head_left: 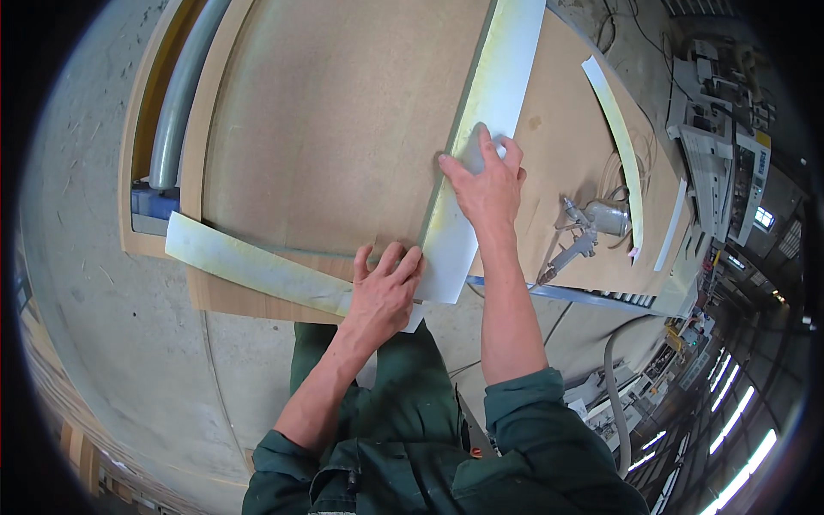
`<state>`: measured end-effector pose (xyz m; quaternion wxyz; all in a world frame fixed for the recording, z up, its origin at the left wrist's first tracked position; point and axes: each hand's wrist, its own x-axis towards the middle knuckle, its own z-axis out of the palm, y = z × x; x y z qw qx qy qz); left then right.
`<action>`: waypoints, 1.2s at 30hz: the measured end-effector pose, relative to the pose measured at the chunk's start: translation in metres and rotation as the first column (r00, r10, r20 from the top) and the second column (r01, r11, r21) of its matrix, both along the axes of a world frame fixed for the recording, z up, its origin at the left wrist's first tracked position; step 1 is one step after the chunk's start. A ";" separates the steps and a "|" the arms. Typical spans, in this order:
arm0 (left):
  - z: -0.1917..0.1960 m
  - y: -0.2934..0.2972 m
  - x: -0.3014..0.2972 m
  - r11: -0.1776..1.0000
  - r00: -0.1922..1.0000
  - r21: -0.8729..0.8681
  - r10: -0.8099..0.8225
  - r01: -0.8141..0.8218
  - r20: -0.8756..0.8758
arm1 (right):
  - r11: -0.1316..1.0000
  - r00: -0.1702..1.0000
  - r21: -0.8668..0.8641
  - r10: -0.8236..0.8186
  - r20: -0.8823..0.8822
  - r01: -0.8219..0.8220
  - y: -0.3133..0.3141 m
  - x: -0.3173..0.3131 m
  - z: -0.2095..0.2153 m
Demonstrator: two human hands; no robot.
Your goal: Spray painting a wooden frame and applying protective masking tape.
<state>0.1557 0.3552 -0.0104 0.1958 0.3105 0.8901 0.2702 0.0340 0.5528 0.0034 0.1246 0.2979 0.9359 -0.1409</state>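
A large brown wooden panel (343, 112) lies in front of me. Along its near edge runs a short white strip (257, 264) with a yellowish tint. A longer white strip (506, 60) follows the panel's right edge, and the two come together at the near right corner. My left hand (384, 287) is on the short strip by that corner, fingers bent over the panel's edge and thumb hidden. Farther up, my right hand (491, 182) holds the long strip, its thumb at the panel's edge and its fingers bent on the white surface.
On the brown board at right lie a spray gun (584, 232) with a metal cup, a curved pale strip (620, 142) and a narrow white strip (670, 225). A grey roller (178, 103) sits in a wooden frame at left. Machines (717, 172) stand far right.
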 end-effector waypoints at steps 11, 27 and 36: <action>-0.003 -0.003 0.000 1.000 1.000 0.002 -0.005 0.005 0.002 | 0.999 0.999 -0.036 0.001 0.034 0.000 -0.001 -0.002 0.004; 0.020 -0.055 0.011 0.986 0.990 0.087 -0.139 0.141 -0.029 | 0.987 0.972 -0.128 0.118 0.204 -0.093 0.009 -0.006 0.023; 0.013 -0.061 0.016 0.939 0.945 -0.148 -0.320 0.309 -0.060 | 0.988 0.960 -0.076 0.151 0.235 -0.136 0.011 -0.005 0.024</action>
